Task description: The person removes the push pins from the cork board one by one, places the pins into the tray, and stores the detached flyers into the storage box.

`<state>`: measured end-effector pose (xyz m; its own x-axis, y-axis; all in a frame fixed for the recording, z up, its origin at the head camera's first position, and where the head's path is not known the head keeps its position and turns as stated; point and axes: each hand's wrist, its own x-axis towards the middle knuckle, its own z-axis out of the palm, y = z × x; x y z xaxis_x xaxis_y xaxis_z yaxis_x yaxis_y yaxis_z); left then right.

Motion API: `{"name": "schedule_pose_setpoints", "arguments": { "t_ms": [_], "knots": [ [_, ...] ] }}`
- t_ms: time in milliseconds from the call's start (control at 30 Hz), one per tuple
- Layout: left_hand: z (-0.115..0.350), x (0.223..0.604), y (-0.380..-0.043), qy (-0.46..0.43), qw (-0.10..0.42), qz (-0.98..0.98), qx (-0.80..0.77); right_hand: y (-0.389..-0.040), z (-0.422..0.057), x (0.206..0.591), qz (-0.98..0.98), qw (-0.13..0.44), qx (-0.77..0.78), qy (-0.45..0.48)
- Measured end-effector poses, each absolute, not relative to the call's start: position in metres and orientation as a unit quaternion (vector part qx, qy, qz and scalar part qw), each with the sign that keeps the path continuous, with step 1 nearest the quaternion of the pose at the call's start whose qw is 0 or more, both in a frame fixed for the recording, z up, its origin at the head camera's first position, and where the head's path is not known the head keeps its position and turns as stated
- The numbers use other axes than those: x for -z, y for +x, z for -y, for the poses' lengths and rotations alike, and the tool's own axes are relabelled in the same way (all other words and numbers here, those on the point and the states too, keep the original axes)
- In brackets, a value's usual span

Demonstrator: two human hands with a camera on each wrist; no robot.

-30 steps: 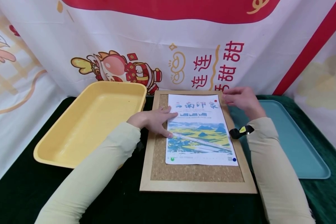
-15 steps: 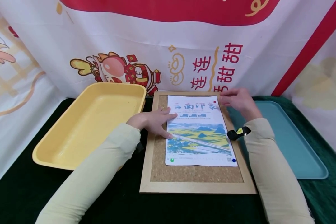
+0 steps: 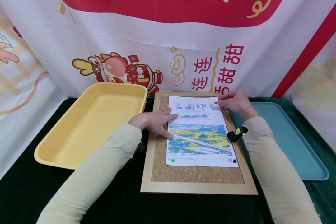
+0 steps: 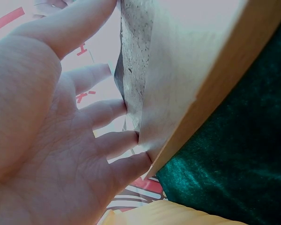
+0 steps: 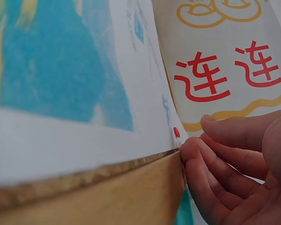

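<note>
Your left hand point(image 3: 157, 120), fingers spread, likely steadies the poster point(image 3: 201, 132) | your right hand point(image 3: 236, 101), loosely curled, gripping nothing visible, by the corkboard point(image 3: 198, 174)'s top-right corner

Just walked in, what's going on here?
A person is at a framed cork board with a printed sheet on it. The left grip rests spread on the sheet's left edge; the right grip is at its upper right corner, beside a red pin. A green pin and a blue pin sit at the lower corners; the upper left shows none. A yellow bin stands left, a teal tray right.
</note>
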<state>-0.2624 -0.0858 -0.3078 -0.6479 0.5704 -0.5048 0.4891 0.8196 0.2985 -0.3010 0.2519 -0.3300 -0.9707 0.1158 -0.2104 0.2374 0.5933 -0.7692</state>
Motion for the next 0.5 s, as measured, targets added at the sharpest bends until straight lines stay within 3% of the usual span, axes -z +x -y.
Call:
{"name": "schedule_pose_setpoints", "arguments": {
  "t_ms": [500],
  "knots": [
    [0.0855, 0.3079, -0.2617, 0.297, 0.297, -0.905, -0.068, -0.3108, -0.2507, 0.3374, -0.905, 0.077, 0.406, 0.096]
  ]
}}
